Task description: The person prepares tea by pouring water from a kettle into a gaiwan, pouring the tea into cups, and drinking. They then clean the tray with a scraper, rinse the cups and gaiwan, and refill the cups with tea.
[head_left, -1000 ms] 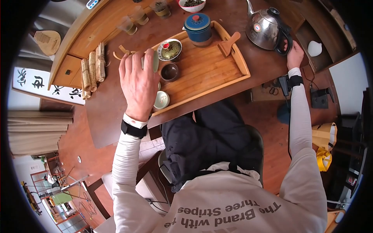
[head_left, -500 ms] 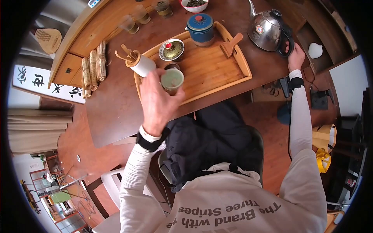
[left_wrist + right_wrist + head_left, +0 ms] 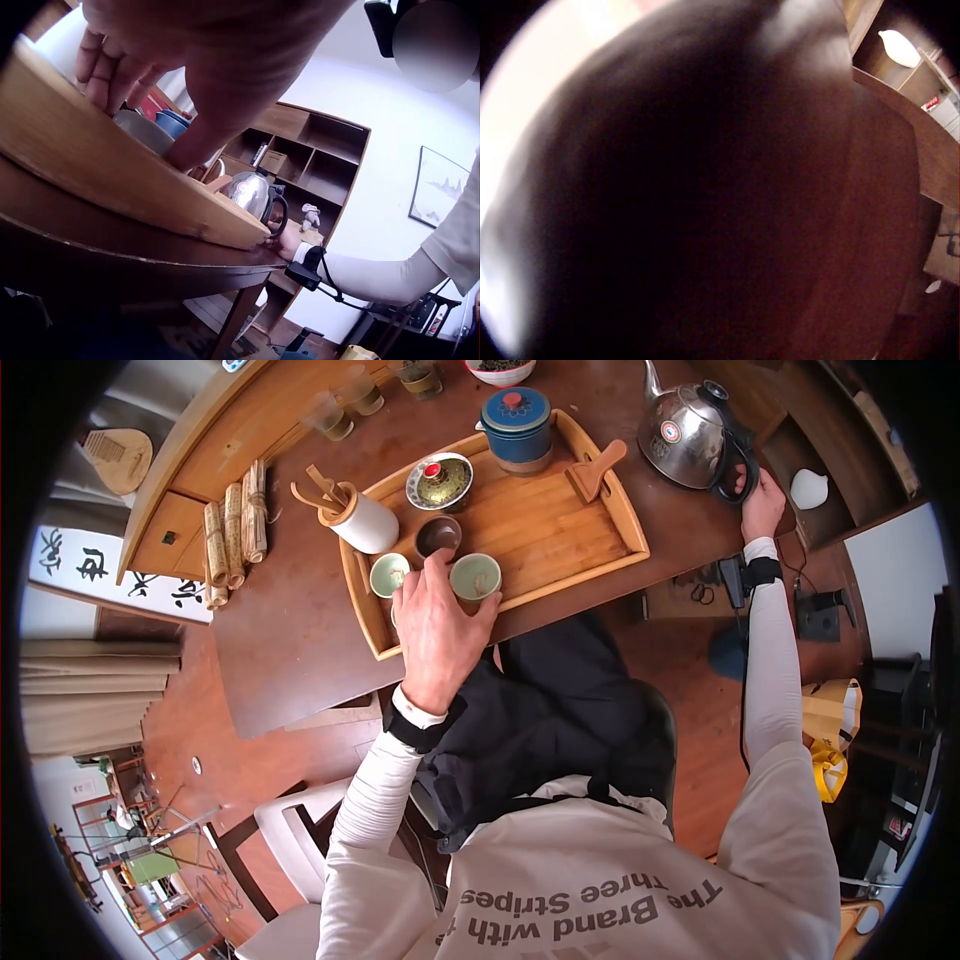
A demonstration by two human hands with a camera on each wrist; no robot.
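In the head view my left hand (image 3: 440,625) holds a pale green teacup (image 3: 475,577) between thumb and fingers, at the front edge of the wooden tea tray (image 3: 560,582). A second green teacup (image 3: 388,573) sits to its left, and part of another shows beside the hand. Behind them stand a small dark brown cup (image 3: 438,536) and a lidded bowl (image 3: 440,482). My right hand (image 3: 763,505) grips the black handle of the steel kettle (image 3: 685,435), which stands on the table right of the tray. The right wrist view is mostly dark and blurred.
On the tray are a white holder (image 3: 368,525) with wooden tea tools, a blue lidded pot (image 3: 516,430) and a wooden scoop (image 3: 597,470). Bamboo rolls (image 3: 235,535) lie at the left. Glasses (image 3: 362,392) and a bowl of leaves (image 3: 500,370) stand at the back.
My left hand has moved from the tray's left end rightward and toward my body, carrying the green teacup past the dark brown cup to the front edge. The right hand stays on the kettle.
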